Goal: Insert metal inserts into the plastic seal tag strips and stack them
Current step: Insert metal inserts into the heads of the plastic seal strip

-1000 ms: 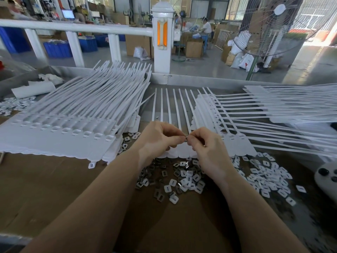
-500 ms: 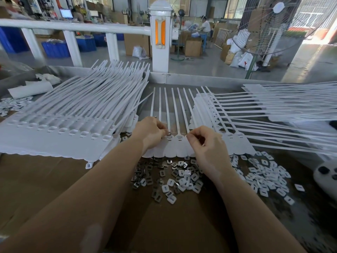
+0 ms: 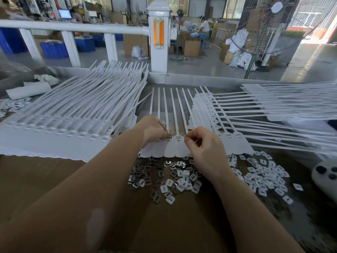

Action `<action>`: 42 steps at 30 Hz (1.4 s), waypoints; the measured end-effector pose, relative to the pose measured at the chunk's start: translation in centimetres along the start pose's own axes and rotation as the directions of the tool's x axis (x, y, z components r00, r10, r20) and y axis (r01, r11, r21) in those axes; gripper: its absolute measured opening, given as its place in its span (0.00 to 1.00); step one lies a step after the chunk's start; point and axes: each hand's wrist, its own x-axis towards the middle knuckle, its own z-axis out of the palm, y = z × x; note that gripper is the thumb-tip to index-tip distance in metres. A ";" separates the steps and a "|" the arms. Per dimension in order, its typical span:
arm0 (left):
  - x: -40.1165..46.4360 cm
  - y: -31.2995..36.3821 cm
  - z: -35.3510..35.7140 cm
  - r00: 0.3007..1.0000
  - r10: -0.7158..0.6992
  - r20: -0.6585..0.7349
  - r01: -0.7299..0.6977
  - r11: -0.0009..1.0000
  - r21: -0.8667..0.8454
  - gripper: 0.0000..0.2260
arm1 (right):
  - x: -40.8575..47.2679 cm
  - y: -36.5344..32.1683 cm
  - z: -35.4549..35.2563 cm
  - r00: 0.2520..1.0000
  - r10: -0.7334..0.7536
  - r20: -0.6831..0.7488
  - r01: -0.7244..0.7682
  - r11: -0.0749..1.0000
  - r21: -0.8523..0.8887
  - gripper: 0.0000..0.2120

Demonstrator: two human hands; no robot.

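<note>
strip in work: a white plastic seal tag strip [image 3: 175, 143] lies flat at the centre of the frame on the worktop [image 3: 45, 178], tags toward the viewer, thin tails pointing to the upper frame.
left hand: the left hand [image 3: 153, 129] sits on the strip's left sockets, fingertips curled down and pressing at one socket; whether an insert is under them cannot be told.
right hand: the right hand [image 3: 202, 145] rests on the strip's right part, thumb and forefinger pinched together with something small between them, too small to name.
loose parts: a heap of dark metal inserts [image 3: 155, 172] mixed with white plastic caps [image 3: 182, 179] lies just below the strip; more white caps [image 3: 262, 172] lie at right.
stacks: a tall stack of strips [image 3: 60, 125] fills the left; another stack [image 3: 228, 128] touches the strip's right side.
</note>
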 end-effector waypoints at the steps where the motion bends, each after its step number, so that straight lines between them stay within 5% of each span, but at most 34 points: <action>1: 0.0 0.0 0.0 1.000 -0.003 -0.003 0.003 1.000 0.002 0.06 | 0.0 0.0 0.0 1.000 -0.001 0.001 0.001 1.000 -0.002 0.03; 11: -0.1 0.5 -0.3 0.999 0.029 0.038 -0.036 0.981 0.188 0.02 | 0.0 0.1 0.1 1.000 -0.005 0.006 0.005 1.000 -0.009 0.02; 23: 0.2 -1.1 -0.1 0.992 0.004 -0.125 -0.011 0.999 -0.052 0.03 | 0.1 0.1 0.2 1.000 0.000 0.005 0.000 1.000 -0.022 0.02; 29: -0.3 -1.5 0.0 0.987 0.109 -0.119 -0.101 0.992 0.073 0.05 | 0.0 0.0 0.1 1.000 0.003 0.003 -0.002 0.999 -0.045 0.02; 35: -0.9 -1.7 0.7 0.986 0.136 -0.100 -0.127 0.988 0.092 0.08 | -0.3 0.7 -0.2 0.993 0.002 -0.122 -0.054 0.905 -0.422 0.13; 42: -1.5 -1.8 0.8 0.986 0.149 -0.072 -0.141 0.984 0.112 0.11 | -0.4 0.9 -0.3 0.992 0.028 -0.124 -0.090 0.844 -0.529 0.13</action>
